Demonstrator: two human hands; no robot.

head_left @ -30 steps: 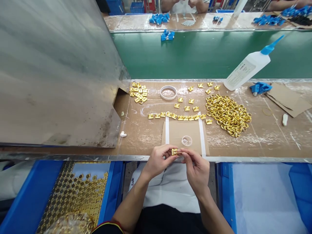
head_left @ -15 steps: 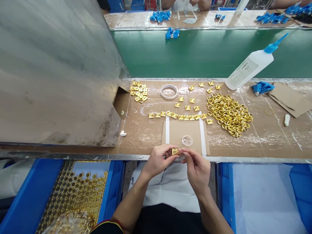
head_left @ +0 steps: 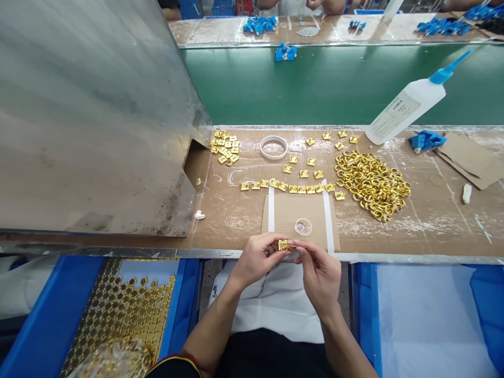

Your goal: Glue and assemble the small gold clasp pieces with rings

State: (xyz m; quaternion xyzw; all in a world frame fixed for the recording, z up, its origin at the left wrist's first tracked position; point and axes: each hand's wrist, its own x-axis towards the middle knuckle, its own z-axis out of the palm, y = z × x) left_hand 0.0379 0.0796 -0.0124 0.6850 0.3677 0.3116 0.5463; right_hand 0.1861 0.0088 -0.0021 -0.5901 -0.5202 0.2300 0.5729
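Between the fingertips of my left hand (head_left: 258, 258) is a small gold piece (head_left: 282, 245), held at the table's front edge. My right hand (head_left: 321, 268) pinches a thin stick-like tool (head_left: 292, 246) whose tip touches the gold piece. Just beyond my hands, a small clear round dish (head_left: 303, 227) sits on a taped cardboard sheet (head_left: 293, 210). Behind it runs a row of gold pieces (head_left: 302, 189), with more scattered farther back. A heap of gold rings (head_left: 372, 184) lies to the right.
A metal housing (head_left: 98, 121) fills the left. A white tape roll (head_left: 274, 147) and a leaning white bottle (head_left: 407, 111) stand farther back. Beyond is a green belt (head_left: 236, 84) carrying blue parts (head_left: 285, 52). Blue crates (head_left: 183, 304) flank my lap. Another person's hands show at the far table.
The blue parts on the green belt have moved slightly right. My hands hold nearly the same pose, with the tool still at the gold piece.
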